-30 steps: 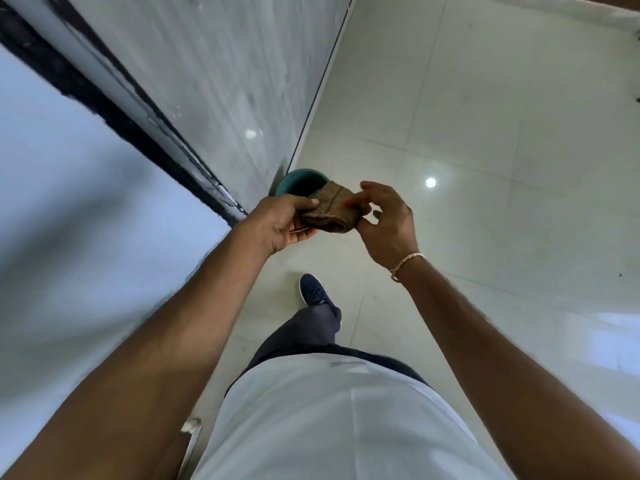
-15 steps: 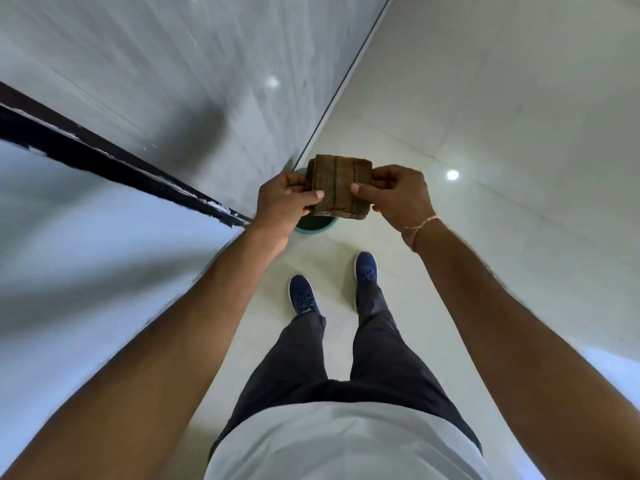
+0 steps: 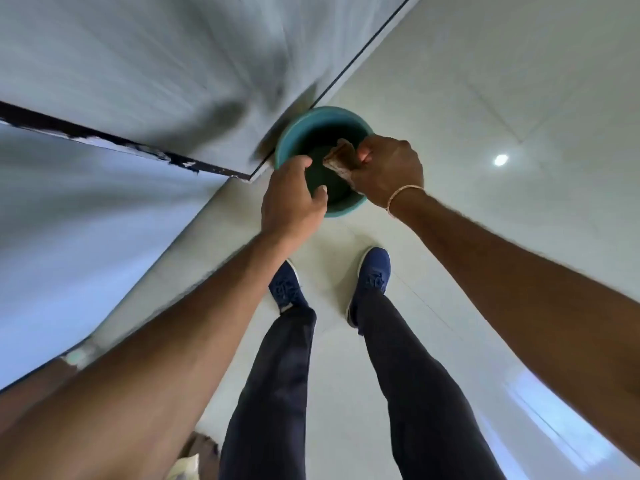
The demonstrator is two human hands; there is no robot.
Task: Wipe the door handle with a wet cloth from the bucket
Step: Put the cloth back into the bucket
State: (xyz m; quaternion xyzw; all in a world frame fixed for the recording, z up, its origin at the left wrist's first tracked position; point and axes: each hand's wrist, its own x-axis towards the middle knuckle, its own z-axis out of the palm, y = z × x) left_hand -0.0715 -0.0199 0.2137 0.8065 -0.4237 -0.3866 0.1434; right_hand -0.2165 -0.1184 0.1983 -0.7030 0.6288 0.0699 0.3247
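**Over the bucket by the wall, cloth in the right hand**

Beneath both hands spreads the pale tiled floor (image 3: 485, 98), glossy, with a round spot of light on it out to the right of the right hand. Left of the left hand rises the grey wall (image 3: 138, 64), smeared by motion so its surface reads only as streaks, and a dark strip (image 3: 104, 136) runs across it toward the hands; whether that belongs to a door frame I cannot tell. No handle shows anywhere.

Nearer than the hands stand two legs in dark trousers (image 3: 284, 375), cut off at the bottom edge, ending in blue shoes (image 3: 372, 278) planted on the tiles.

Directly under the hands sits the teal bucket (image 3: 298, 133), tight against the foot of the wall. Both hands cover its near rim, and its inside is so dark that any water in it cannot be made out.

The right hand (image 3: 388, 171), a thin bracelet (image 3: 403, 195) at the wrist, is closed tight around the brown cloth (image 3: 343, 159), held above the bucket's mouth. Only a folded corner pokes out past the fingers; the rest is hidden in the fist.

The left hand (image 3: 292, 199) hovers just beside it, fingers curled but apart, gripping nothing.
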